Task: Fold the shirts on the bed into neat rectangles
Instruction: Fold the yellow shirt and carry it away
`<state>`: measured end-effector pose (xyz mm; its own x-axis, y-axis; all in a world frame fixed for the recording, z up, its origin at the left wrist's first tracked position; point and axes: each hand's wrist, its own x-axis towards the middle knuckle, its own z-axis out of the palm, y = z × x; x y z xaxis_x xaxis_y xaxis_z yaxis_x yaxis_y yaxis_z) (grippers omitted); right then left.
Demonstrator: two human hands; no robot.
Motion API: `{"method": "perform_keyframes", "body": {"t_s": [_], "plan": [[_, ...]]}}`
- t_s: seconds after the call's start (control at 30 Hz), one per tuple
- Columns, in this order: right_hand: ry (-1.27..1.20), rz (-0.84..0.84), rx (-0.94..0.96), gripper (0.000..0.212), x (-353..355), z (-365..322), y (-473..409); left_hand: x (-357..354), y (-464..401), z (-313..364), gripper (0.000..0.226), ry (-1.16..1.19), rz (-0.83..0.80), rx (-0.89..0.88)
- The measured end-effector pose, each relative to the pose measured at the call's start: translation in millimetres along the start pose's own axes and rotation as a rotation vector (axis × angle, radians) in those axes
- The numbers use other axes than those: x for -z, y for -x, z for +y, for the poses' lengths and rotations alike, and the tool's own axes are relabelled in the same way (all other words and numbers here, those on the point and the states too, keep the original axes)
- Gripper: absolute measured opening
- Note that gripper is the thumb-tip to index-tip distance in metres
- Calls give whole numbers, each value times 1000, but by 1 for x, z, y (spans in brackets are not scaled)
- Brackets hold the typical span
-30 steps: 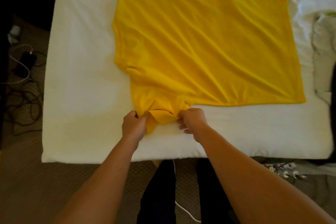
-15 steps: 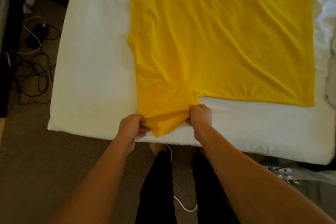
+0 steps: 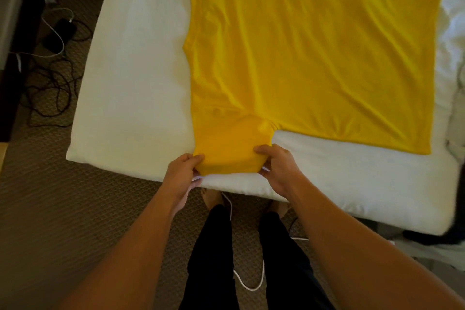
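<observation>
- Lying flat on the white bed, the yellow shirt covers the middle of the mattress, its body running toward the far right and out past the top of the view.
- Bare sheet stretches to the left of the shirt as far as the bed's left edge, and a narrower strip of sheet runs along the near edge below the shirt's hem side.
- The near sleeve reaches almost to the bed's near edge, close to the person's legs.
- The left hand pinches the left corner of that sleeve, thumb on top and fingers curled beneath.
- The right hand grips the right corner of the sleeve the same way, fingers bent round the cloth.
- The shirt is thin, soft fabric with shallow diagonal wrinkles; puckers gather at the armpit just above the sleeve.
- Its outline is roughly square with the sleeve jutting as a blunt tab.
- Off the bed's left side, dark tangled cables lie on brown patterned carpet.
- A white cord loops on the carpet by the legs.
</observation>
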<state>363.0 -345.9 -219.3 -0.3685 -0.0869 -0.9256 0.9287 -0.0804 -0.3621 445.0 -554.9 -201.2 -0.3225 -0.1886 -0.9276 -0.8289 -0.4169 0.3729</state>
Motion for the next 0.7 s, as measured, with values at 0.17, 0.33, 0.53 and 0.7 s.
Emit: {"method": "perform_keyframes", "body": {"t_s": [0.17, 0.33, 0.53, 0.7], "plan": [[163, 29, -16, 4, 19, 6, 1, -1, 1, -14, 29, -220, 99, -111], [683, 12, 169, 15, 30, 5, 2, 2, -2, -20, 22, -597, 238, -205], [1102, 49, 345, 23, 40, -32, 2, -8, 3, 3, 31, -826, 344, -182], [1189, 70, 520, 15, 26, -91, -22, -26, -21, 39, 33, -629, 414, -280]]}}
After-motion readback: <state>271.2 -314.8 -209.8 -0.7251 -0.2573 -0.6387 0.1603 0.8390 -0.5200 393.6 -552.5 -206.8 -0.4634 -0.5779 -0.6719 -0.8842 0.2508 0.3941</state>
